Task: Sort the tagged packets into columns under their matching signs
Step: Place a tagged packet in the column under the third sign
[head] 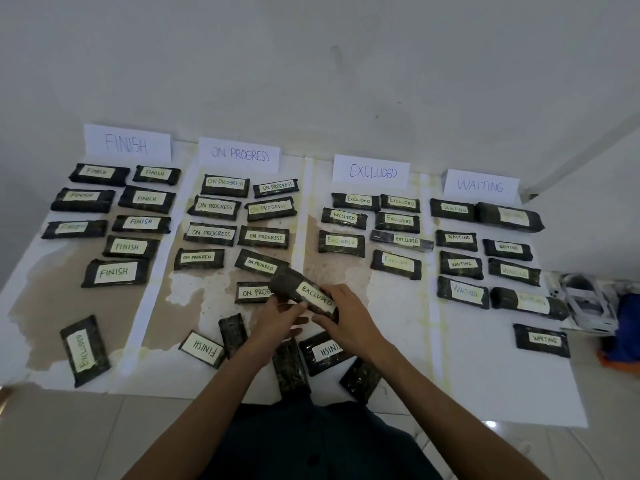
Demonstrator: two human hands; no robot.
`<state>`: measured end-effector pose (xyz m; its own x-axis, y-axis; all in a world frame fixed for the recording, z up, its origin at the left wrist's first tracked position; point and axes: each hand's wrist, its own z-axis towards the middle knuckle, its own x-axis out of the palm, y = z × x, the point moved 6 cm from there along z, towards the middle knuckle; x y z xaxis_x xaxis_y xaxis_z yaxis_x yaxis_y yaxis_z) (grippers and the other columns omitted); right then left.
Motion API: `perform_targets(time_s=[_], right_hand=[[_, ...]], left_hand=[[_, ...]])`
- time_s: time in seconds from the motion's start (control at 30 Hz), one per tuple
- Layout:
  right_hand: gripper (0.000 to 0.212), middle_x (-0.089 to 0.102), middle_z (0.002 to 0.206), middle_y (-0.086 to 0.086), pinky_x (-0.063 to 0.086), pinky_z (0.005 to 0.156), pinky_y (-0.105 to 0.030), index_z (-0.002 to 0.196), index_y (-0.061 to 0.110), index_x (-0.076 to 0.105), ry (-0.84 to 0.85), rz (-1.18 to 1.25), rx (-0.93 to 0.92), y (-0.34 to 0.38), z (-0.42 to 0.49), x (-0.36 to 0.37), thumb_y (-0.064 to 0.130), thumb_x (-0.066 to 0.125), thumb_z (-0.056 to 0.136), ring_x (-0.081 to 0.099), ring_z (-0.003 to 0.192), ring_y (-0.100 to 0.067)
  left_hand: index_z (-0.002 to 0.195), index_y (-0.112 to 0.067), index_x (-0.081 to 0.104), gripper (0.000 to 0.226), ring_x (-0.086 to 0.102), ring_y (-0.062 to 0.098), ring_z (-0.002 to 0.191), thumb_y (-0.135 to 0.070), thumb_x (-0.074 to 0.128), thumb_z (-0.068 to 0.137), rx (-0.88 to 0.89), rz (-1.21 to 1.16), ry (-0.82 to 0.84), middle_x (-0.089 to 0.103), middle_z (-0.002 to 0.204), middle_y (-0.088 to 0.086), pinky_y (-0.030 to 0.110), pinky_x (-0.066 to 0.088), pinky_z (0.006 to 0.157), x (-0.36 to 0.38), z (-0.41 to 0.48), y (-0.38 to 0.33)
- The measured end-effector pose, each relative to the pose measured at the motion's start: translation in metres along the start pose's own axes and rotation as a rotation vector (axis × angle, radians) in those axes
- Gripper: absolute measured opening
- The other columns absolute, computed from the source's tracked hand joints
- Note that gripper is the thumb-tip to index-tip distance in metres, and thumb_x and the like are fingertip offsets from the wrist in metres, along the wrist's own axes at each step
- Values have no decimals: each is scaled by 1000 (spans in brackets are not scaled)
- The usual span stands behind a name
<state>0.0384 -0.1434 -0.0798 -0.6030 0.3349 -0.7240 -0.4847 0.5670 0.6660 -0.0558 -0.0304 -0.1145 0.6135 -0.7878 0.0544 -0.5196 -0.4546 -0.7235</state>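
Note:
Both hands hold one dark packet tagged EXCLUDED (304, 292) above the near middle of the sheet. My left hand (277, 318) grips it from below and my right hand (344, 315) holds its near end. Four paper signs stand at the far edge: FINISH (127, 143), ON PROGRESS (239, 154), EXCLUDED (371, 171), WAITING (480, 186). Under each sign lie several matching tagged packets in two columns. Loose packets lie near me: a FINISH packet (202, 348), another FINISH packet (325, 351) partly under my arms, and an EXCLUDED packet (85, 349) at the near left.
Three packets lie near me with no tag showing (232, 332), (290, 370), (360, 379). The white stained sheet (485, 375) covers the floor up to the wall. A white device (588, 306) and blue cloth (623, 327) sit off its right edge.

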Motion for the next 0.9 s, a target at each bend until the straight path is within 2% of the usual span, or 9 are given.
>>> perform_targets(time_s=[0.07, 0.13, 0.2, 0.33, 0.4, 0.5, 0.67, 0.77, 0.9], right_hand=[[56, 50, 127, -2, 43, 94, -37, 135, 21, 42, -6, -106, -15, -17, -2, -14, 34, 64, 85, 50, 112, -19], [57, 50, 130, -1, 39, 98, -39, 135, 23, 41, -6, -208, -3, -41, -3, -30, 33, 64, 84, 50, 113, -19], [58, 52, 129, -3, 39, 96, -38, 135, 20, 43, -14, -293, 2, -66, -3, -46, 31, 67, 83, 53, 111, -21], [60, 56, 124, -10, 45, 92, -42, 131, 14, 49, -5, -408, 41, -118, 3, -70, 25, 74, 77, 57, 108, -30], [61, 57, 124, -11, 44, 92, -43, 129, 12, 51, -17, -405, 73, -140, 6, -78, 22, 76, 75, 57, 109, -32], [60, 56, 127, -9, 38, 98, -43, 131, 13, 51, -34, -384, 119, -161, 7, -83, 21, 75, 76, 52, 118, -30], [65, 57, 128, -10, 37, 99, -47, 132, 14, 51, -34, -365, 114, -170, 7, -72, 17, 77, 73, 43, 126, -36], [64, 54, 129, -14, 36, 100, -50, 132, 12, 51, -52, -349, 109, -169, 3, -70, 15, 76, 72, 42, 126, -39], [59, 54, 126, -18, 39, 100, -52, 127, 9, 54, -81, -333, 94, -154, -6, -63, 13, 73, 72, 46, 120, -41]], left_hand=[[116, -15, 46, 31, 66, 20, 89, -16, 60, 88, 8, 2, -16, 64, 103, 4, 37, 54, 77, 6, 7, -4], [121, -19, 40, 38, 64, 19, 88, -15, 59, 89, 22, 57, -8, 61, 105, 6, 37, 53, 80, 14, 15, -7], [130, -18, 37, 47, 62, 19, 92, -15, 59, 88, 53, 169, 5, 60, 110, 7, 35, 51, 79, 24, 25, -7], [134, -22, 37, 53, 58, 17, 97, -16, 58, 86, 108, 419, 56, 57, 114, -2, 30, 47, 75, 53, 45, -7], [135, -19, 35, 54, 56, 19, 99, -14, 58, 86, 149, 518, 108, 53, 117, 2, 27, 44, 73, 70, 52, -6], [136, -17, 36, 55, 50, 19, 102, -12, 57, 86, 201, 688, 158, 50, 120, 6, 29, 43, 84, 91, 58, -1], [134, -15, 40, 52, 46, 20, 115, -11, 57, 85, 301, 886, 201, 47, 126, 10, 28, 41, 92, 98, 52, 15], [134, -16, 40, 58, 44, 23, 118, -21, 62, 81, 388, 1076, 195, 44, 127, 8, 32, 42, 95, 89, 38, 28], [133, -20, 40, 70, 45, 29, 109, -40, 66, 72, 482, 1434, 191, 44, 123, 8, 38, 44, 85, 79, 22, 48]])
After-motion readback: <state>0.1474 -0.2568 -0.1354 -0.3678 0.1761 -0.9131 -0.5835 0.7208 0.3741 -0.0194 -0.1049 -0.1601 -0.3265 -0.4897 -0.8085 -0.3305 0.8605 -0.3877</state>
